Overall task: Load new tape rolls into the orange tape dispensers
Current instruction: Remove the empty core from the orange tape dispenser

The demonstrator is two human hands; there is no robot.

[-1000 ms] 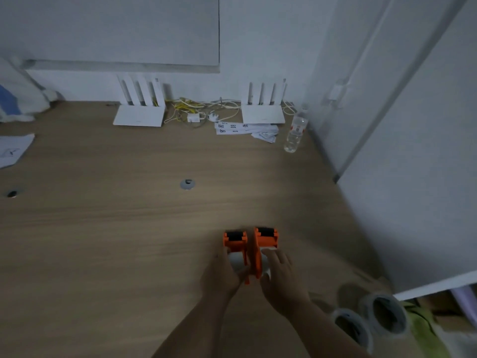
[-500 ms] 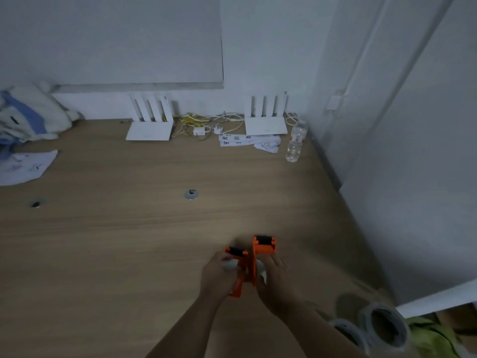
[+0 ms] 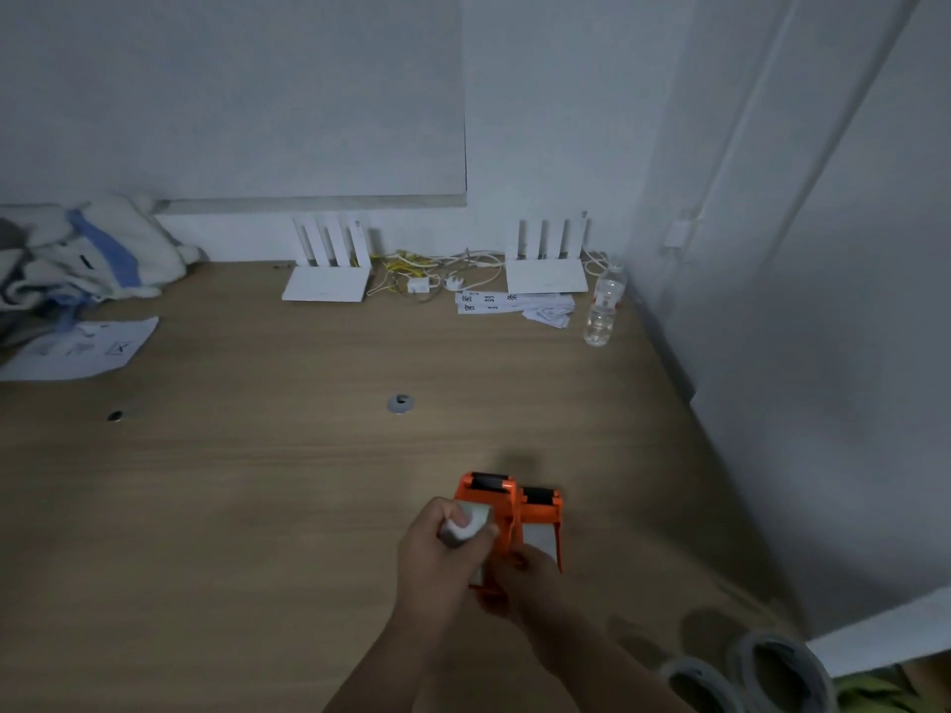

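Observation:
Two orange tape dispensers stand side by side on the wooden desk [image 3: 257, 506], near its front. The left dispenser [image 3: 489, 494] is held by my left hand [image 3: 437, 558], whose fingers close over a grey-white roll core [image 3: 465, 524] in it. The right dispenser [image 3: 543, 512] shows a pale roll face, and my right hand [image 3: 520, 578] grips its lower end. Each has a black roller at its far tip. Two new clear tape rolls, one [image 3: 700, 687] beside the other [image 3: 782, 671], lie at the desk's near right corner, apart from both hands.
At the back stand two white routers [image 3: 327, 285] [image 3: 545, 272] with tangled cables [image 3: 427, 275], paper slips [image 3: 509, 303] and a water bottle [image 3: 602, 311]. A cloth bundle [image 3: 87, 254] and a sheet [image 3: 77, 347] lie far left. A grey grommet [image 3: 400, 403] sits mid-desk. A white wall panel [image 3: 823, 403] borders the right.
The left dispenser was tipped up in my left hand and now sits slightly ahead of the right one. My left fingers have wrapped over its roll core. The view has tilted upward.

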